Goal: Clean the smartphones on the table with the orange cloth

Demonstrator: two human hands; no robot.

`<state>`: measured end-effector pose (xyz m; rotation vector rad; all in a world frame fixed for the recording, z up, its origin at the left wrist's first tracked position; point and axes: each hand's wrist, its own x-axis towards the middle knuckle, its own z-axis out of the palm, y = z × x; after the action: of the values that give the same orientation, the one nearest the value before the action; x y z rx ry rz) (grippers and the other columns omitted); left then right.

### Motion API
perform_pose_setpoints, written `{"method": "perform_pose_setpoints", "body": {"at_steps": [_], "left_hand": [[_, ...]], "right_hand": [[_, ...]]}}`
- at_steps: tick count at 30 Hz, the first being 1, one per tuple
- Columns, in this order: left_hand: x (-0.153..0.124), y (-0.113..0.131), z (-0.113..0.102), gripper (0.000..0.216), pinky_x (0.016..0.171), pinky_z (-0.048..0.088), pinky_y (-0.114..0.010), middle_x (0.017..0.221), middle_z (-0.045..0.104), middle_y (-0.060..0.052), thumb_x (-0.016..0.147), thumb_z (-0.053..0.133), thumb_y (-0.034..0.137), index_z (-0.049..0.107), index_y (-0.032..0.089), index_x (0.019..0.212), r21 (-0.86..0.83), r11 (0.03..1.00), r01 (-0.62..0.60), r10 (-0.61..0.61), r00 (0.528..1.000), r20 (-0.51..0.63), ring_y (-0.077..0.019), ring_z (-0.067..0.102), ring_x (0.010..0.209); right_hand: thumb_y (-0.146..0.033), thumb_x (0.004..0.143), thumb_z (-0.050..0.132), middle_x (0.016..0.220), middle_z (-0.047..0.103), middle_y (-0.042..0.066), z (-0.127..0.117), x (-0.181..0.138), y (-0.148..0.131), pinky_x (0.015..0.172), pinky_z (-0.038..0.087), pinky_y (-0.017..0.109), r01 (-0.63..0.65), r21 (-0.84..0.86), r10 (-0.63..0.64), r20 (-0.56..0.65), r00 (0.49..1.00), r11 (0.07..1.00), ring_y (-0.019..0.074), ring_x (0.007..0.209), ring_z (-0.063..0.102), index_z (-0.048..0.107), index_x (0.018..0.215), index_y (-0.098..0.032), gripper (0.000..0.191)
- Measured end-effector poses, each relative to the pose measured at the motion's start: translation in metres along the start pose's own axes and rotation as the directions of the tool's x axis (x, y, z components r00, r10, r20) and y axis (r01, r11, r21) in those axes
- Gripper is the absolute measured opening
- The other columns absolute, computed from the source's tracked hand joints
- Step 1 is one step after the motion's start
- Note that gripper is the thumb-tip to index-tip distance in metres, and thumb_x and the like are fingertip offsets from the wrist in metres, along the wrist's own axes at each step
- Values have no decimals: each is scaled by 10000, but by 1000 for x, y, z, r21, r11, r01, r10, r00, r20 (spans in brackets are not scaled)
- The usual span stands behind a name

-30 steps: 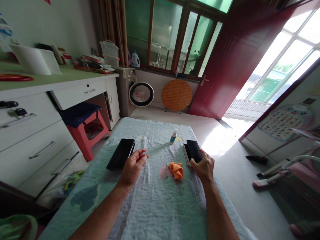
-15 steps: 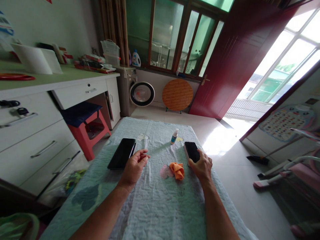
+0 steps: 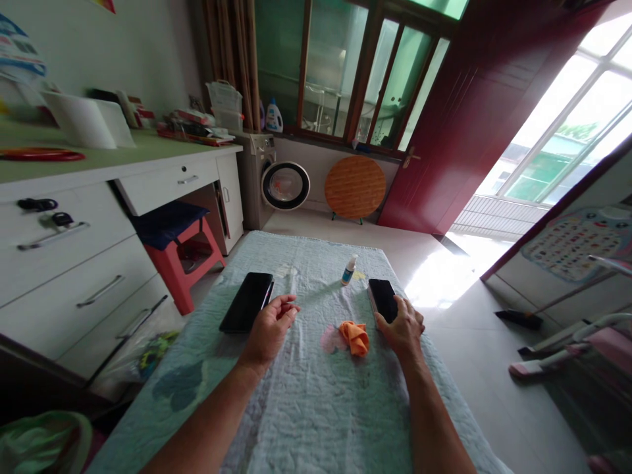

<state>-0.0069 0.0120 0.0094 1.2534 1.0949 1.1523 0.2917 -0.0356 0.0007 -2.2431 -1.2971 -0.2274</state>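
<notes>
A black smartphone (image 3: 382,297) with a pale edge lies on the quilted light-blue cover (image 3: 316,408). My right hand (image 3: 402,326) grips its near end, thumb on the left side and fingers on the right. Beside the right edge of a dark tablet (image 3: 247,303), my left hand (image 3: 269,332) rests with loosely curled fingers and nothing visible in them. A crumpled orange cloth (image 3: 354,338) sits between my hands, nearer the right one. Farther back stands a small spray bottle (image 3: 349,270) with a white top, upright.
Along the left runs a white desk (image 3: 162,178) with drawers, a red stool (image 3: 182,257) partly beneath it. A washing machine (image 3: 257,178) with its door open and a round wooden folding table (image 3: 355,187) stand at the back. A red door (image 3: 464,118) is at the right.
The whole view has shifted slightly, so things appear a little farther right. Both hands keep nearly the same places by the tablet and the smartphone.
</notes>
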Motion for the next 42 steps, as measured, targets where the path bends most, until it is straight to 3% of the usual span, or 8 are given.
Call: {"method": "perform_pose_setpoints", "body": {"at_steps": [5, 9, 13, 17, 22, 27, 37, 42], "left_hand": [[-2, 6, -4, 357, 772, 499, -327, 938, 680, -74, 810, 543, 345, 592, 154, 1107, 237, 958, -165, 175, 984, -23, -202, 638, 832], [-3, 21, -15, 291, 979, 397, -431, 1089, 655, -103, 830, 489, 234, 614, 172, 1086, 728, 598, -335, 515, 857, -29, -271, 572, 1055], [2, 25, -30, 373, 1034, 294, -521, 1271, 563, -153, 819, 538, 242, 574, 154, 1179, 948, 315, -55, 545, 828, -133, -339, 489, 1171], [9, 18, -41, 490, 991, 308, -550, 1270, 550, -191, 806, 574, 367, 533, 135, 1236, 968, 193, 158, 426, 876, -228, -374, 500, 1142], [10, 17, -45, 552, 864, 418, -429, 1101, 618, -160, 790, 557, 416, 510, 124, 1256, 969, 147, 198, 289, 928, -233, -327, 583, 981], [12, 18, -46, 561, 824, 437, -395, 1057, 627, -153, 772, 558, 411, 513, 119, 1249, 970, 134, 203, 265, 936, -232, -330, 576, 986], [18, 12, -54, 596, 884, 405, -417, 1028, 627, -148, 707, 590, 349, 495, 110, 1245, 957, 223, 188, 360, 896, -260, -332, 563, 991], [10, 24, -41, 567, 972, 364, -438, 1165, 581, -155, 752, 567, 294, 453, 135, 1284, 964, 264, 19, 498, 854, -153, -333, 513, 1111]], "right_hand": [[-386, 817, 542, 1203, 561, 137, -11, -12, -25, 971, 384, 466, 321, 232, -254, -275, 927, 918, 293, 1132, 476, 600, 1132, -161, 391], [-337, 833, 547, 1159, 556, 107, -11, -32, -48, 941, 418, 424, 463, 311, -470, -55, 881, 830, 253, 1059, 493, 618, 1105, -190, 317], [-275, 820, 531, 1222, 518, 103, -3, -44, -55, 974, 390, 443, 473, 296, -526, 132, 840, 830, 258, 1088, 462, 601, 1187, -204, 380], [-197, 750, 534, 1198, 525, 99, 1, -46, -53, 975, 384, 430, 471, 269, -526, 191, 829, 840, 256, 1085, 461, 605, 1178, -198, 434], [-162, 726, 525, 1086, 573, 96, 1, -45, -55, 921, 417, 377, 458, 248, -515, 267, 815, 854, 238, 1002, 503, 632, 1110, -185, 400], [-171, 740, 528, 1048, 587, 94, 2, -45, -55, 896, 428, 345, 446, 261, -510, 292, 809, 856, 224, 971, 527, 634, 1095, -181, 370], [-172, 714, 527, 1016, 587, 90, 3, -45, -51, 870, 434, 363, 422, 234, -477, 280, 833, 876, 230, 952, 524, 589, 1089, -180, 381], [-131, 743, 479, 988, 607, 86, 9, -45, -49, 843, 457, 347, 395, 340, -477, 208, 854, 854, 222, 953, 561, 541, 1056, -181, 323]]}}
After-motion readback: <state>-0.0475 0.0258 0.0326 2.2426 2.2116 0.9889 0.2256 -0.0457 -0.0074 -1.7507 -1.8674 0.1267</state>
